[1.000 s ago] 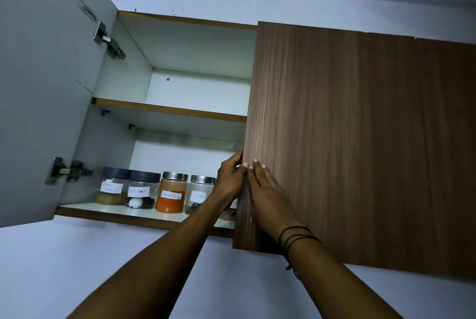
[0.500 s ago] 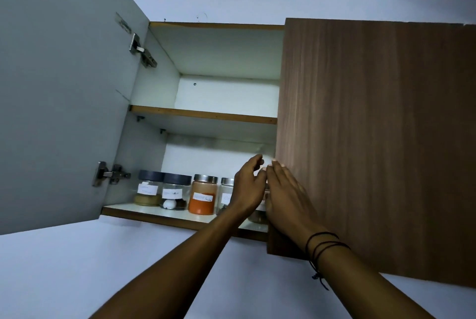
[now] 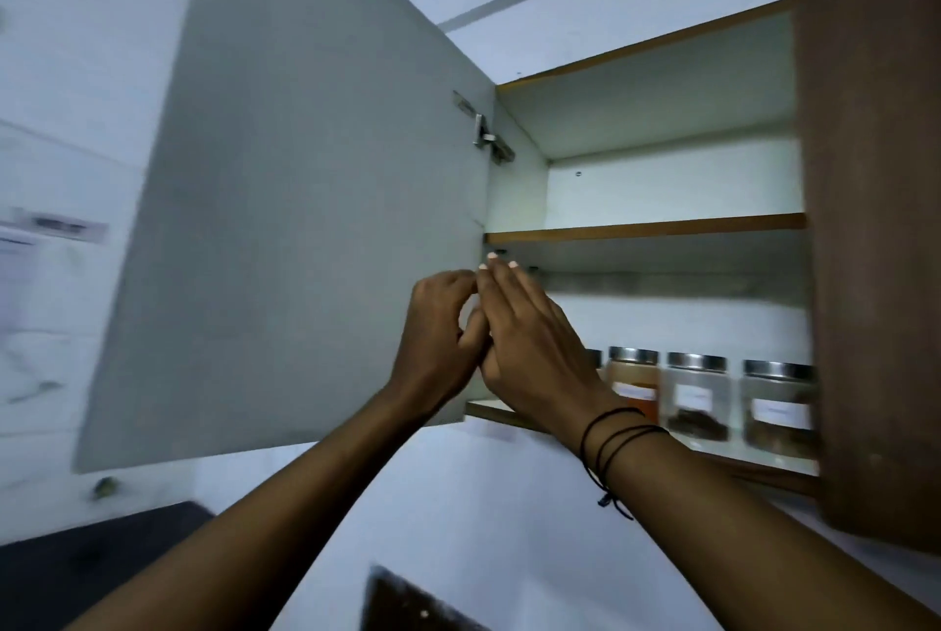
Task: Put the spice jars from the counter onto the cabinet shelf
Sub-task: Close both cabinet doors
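Observation:
Three glass spice jars with steel lids stand in a row on the cabinet's bottom shelf (image 3: pixel 713 457): an orange-filled jar (image 3: pixel 634 378), a clear jar with dark spice (image 3: pixel 695 396) and another labelled jar (image 3: pixel 777 409). My right hand (image 3: pixel 529 350) is raised flat, fingers stretched upward, in front of the shelf's left end and hiding whatever stands there. Pressed against its thumb side is my left hand (image 3: pixel 438 340), fingers curled in, nothing visible in it. Neither hand touches a jar.
The left cabinet door (image 3: pixel 305 202) hangs wide open, grey inside, just left of my hands. The brown wooden right door (image 3: pixel 876 223) covers the cabinet's right half. The upper shelf (image 3: pixel 646 228) holds nothing I can see. A dark counter (image 3: pixel 76 569) lies at the lower left.
Both hands have left the wooden door's edge and moved left to the hinge side of the open door. The view has swung left, blurring the wall.

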{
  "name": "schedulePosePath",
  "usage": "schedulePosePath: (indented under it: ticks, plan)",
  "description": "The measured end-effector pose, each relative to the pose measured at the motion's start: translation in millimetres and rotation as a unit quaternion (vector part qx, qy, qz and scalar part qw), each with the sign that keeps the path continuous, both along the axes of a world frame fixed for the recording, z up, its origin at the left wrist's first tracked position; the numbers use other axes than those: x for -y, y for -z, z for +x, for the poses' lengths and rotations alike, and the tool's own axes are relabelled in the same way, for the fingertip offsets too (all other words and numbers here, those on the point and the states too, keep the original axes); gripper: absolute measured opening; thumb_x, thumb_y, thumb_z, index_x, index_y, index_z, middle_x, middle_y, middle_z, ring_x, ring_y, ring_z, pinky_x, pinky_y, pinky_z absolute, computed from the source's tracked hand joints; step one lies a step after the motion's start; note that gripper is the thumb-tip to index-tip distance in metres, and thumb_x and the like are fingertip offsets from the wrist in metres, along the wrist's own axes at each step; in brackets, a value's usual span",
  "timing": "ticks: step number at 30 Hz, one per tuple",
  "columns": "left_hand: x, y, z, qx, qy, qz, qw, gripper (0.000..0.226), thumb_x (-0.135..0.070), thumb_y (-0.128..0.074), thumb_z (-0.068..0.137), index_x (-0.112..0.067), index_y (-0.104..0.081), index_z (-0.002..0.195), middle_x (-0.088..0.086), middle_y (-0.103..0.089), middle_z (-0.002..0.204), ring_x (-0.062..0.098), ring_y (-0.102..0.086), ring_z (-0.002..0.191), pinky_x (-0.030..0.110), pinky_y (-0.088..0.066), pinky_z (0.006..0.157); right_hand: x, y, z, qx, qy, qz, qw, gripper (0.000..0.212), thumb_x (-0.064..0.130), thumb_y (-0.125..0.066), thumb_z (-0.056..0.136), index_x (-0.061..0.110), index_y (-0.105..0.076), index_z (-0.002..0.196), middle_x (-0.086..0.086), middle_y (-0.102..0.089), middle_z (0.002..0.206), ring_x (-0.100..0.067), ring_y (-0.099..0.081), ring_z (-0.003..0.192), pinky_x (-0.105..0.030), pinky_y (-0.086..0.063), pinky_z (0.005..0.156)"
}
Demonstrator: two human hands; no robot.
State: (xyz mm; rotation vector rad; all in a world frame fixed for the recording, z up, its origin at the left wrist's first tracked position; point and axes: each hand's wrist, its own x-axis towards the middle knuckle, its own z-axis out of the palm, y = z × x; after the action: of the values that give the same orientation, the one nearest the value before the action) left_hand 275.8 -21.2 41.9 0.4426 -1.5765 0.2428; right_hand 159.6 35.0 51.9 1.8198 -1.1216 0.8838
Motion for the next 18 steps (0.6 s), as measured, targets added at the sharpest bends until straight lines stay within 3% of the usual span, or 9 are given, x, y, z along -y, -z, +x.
schedulePosePath:
  ticks: [3, 8, 12, 15, 18]
  plan:
    - [-3, -1, 71, -0.002, -0.113, -0.009, 0.994, 0.033, -0.018, -0.053, 0.091, -0.009, -0.069, 0.118, 0.008, -0.068, 0.12, 0.022, -0.054, 0.117, 0.026, -0.034, 0.099, 13, -1, 59, -0.012, -0.062, 0.003, 0.998, 0.067, 0.017, -0.041, 0.091, 0.008, -0.02, 0.154, -0.01, -0.018, 0.163, -0.023, -0.015, 0.151, -0.038, -0.019, 0.121]
    - [-24, -4, 166, 0.014, -0.276, -0.064, 0.959, 0.038, -0.026, -0.045, 0.091, -0.007, -0.07, 0.113, 0.009, -0.068, 0.119, 0.03, -0.055, 0.123, 0.047, -0.031, 0.113, 18, -2, 147, -0.019, -0.161, 0.012, 0.987, 0.067, 0.014, -0.04, 0.093, 0.009, -0.015, 0.155, -0.009, -0.017, 0.163, -0.021, -0.014, 0.151, -0.035, -0.016, 0.123]
    - [-40, -7, 219, -0.004, -0.382, -0.06, 0.922, 0.052, -0.036, -0.04, 0.089, -0.013, -0.064, 0.129, 0.011, -0.056, 0.14, 0.032, -0.042, 0.138, 0.053, -0.018, 0.119, 14, -7, 199, -0.014, -0.224, 0.027, 0.974, 0.07, 0.009, -0.04, 0.091, 0.008, -0.014, 0.155, -0.011, -0.015, 0.163, -0.022, -0.011, 0.151, -0.034, -0.013, 0.123]
    - [-45, -6, 244, -0.048, -0.371, 0.031, 0.927, 0.071, -0.047, -0.033, 0.087, -0.02, -0.037, 0.152, 0.011, -0.029, 0.161, 0.03, -0.023, 0.148, 0.048, -0.016, 0.121, 11, -5, 230, 0.002, -0.259, 0.056, 0.964, 0.07, 0.009, -0.039, 0.091, 0.008, -0.013, 0.155, -0.01, -0.009, 0.164, -0.021, -0.006, 0.152, -0.033, -0.012, 0.123]
    - [-40, -1, 263, -0.083, -0.236, 0.139, 0.958, 0.081, -0.05, -0.039, 0.089, -0.023, -0.007, 0.159, 0.005, -0.006, 0.168, 0.018, -0.006, 0.154, 0.031, -0.005, 0.121, 13, -1, 248, 0.02, -0.274, 0.085, 0.958, 0.066, 0.015, -0.04, 0.095, 0.01, -0.013, 0.155, -0.008, -0.004, 0.165, -0.02, -0.001, 0.152, -0.031, -0.009, 0.123]
